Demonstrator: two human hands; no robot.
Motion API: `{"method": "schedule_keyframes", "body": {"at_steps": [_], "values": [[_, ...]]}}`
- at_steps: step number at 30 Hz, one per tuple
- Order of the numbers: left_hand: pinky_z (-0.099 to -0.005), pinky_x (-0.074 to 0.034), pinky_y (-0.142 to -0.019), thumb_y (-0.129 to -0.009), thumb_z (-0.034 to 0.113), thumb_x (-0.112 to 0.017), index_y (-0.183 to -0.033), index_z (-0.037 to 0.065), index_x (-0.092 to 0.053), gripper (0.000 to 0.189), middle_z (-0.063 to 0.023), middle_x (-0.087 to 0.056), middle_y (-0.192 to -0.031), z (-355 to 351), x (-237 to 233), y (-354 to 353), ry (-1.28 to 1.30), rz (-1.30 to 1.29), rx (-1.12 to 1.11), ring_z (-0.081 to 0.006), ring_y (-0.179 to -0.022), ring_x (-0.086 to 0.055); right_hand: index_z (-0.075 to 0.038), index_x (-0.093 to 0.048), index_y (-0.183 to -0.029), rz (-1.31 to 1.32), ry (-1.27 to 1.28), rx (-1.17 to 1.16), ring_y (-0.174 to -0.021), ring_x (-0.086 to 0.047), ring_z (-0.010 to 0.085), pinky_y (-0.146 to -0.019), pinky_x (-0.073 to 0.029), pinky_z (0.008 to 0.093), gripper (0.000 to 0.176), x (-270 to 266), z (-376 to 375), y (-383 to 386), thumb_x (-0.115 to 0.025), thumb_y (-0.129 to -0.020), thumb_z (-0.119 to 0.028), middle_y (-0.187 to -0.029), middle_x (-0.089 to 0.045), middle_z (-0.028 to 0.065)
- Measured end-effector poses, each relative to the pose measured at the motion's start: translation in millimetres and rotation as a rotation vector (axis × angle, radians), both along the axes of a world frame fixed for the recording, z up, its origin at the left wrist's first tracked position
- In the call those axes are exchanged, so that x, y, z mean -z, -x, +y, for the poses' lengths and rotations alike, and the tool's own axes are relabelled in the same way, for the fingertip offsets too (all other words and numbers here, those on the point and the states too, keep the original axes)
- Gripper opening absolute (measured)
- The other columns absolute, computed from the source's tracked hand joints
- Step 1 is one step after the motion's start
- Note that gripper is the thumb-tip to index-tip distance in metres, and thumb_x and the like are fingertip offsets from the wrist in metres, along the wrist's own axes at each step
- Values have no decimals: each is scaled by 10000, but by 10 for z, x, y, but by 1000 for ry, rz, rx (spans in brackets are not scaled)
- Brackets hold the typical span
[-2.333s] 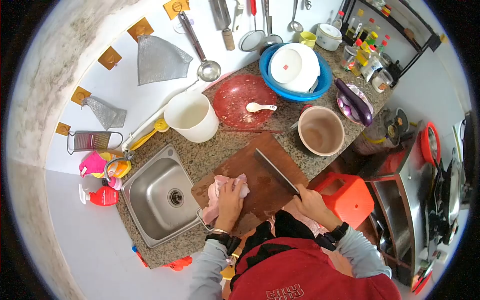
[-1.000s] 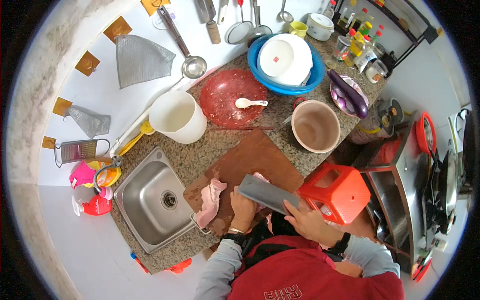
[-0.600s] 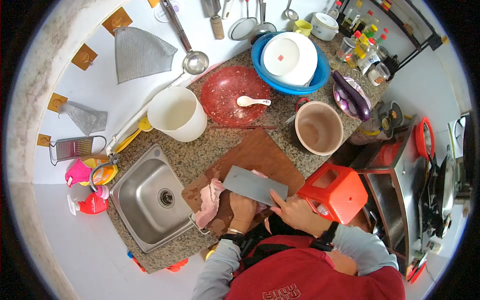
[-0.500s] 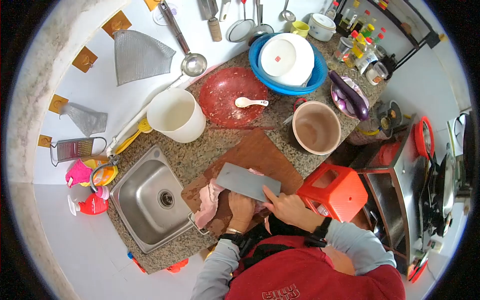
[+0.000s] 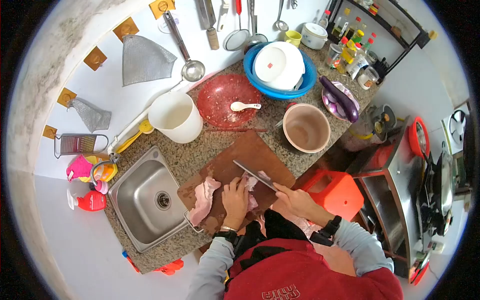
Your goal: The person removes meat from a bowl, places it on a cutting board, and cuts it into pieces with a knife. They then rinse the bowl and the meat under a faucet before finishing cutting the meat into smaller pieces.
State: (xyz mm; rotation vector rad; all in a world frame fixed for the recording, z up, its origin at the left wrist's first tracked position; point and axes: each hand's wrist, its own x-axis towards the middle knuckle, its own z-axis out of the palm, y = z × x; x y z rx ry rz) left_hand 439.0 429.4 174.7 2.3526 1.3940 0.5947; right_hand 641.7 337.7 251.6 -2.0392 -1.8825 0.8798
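Note:
My right hand (image 5: pixel 299 204) is wrapped round the handle of a cleaver (image 5: pixel 254 175), whose blade shows nearly edge-on above the wooden cutting board (image 5: pixel 232 162). Under the blade lies a piece of raw meat (image 5: pixel 252 200), pale and pink. My left hand (image 5: pixel 235 201) grips the left side of this meat, fingers bent and close to the blade. A longer pink slab of meat (image 5: pixel 204 200) rests by itself on the board's left part, beside my left hand. Whether the edge is touching the meat is hard to make out.
A steel sink (image 5: pixel 145 200) is left of the board. Behind it stand a white bucket (image 5: pixel 175 120), a red basin (image 5: pixel 220 100) with a spoon, and a brownish pot (image 5: pixel 306 127). A red stool (image 5: pixel 335 195) stands to the right, below an eggplant (image 5: pixel 340 99) on a plate.
The cleaver has turned from lying broadside to nearly edge-on, its blade now over the right-hand meat. My left hand has come out from beneath the blade and shows fully.

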Motion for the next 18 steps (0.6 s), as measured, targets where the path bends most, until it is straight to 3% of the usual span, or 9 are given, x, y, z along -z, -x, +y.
{"method": "schedule_keyframes", "body": {"at_steps": [3,5,7,13,18], "values": [[-452,-394,-847,-801,164,-649,-1154,110,-646,356,-59,-586,-1135,-67,-118,-50,-185,-21,-40,-299,-1005,-525,-133,-491,-1339,40,-12,43,-623,-639,412,-539,-509,503,444,-66,-43,1,-470,-974,-385,-737,-648,238],[-455,-378,-859,-791,166,-654,-1126,90,-652,344,-68,-590,-1128,-81,65,-14,-143,-25,10,-300,-1024,-521,-130,-463,-1358,41,-49,16,-595,-624,439,-515,-491,533,463,-42,-124,50,-464,-975,-390,-691,-639,241],[-458,-362,-872,-780,169,-659,-1099,71,-658,334,-77,-595,-1121,-95,139,1,-98,-32,58,-302,-1044,-517,-114,-458,-1370,-97,-42,-107,-603,-646,379,-494,-504,466,518,-43,-198,95,-478,-967,-438,-777,-658,223],[-448,-368,-836,-739,156,-661,-997,46,-674,281,-111,-625,-1055,-53,138,47,-134,-26,107,-320,-1051,-516,-119,-476,-1355,-138,-55,-128,-535,-629,352,-457,-483,459,514,-29,-274,57,-498,-954,-440,-712,-646,181],[-469,-361,-815,-784,178,-622,-984,44,-671,245,-140,-623,-1070,-57,243,62,-74,-42,98,-351,-1027,-514,-110,-464,-1358,-171,-51,-161,-511,-616,343,-427,-458,452,524,-100,-189,71,-510,-949,-434,-676,-634,183]]}}
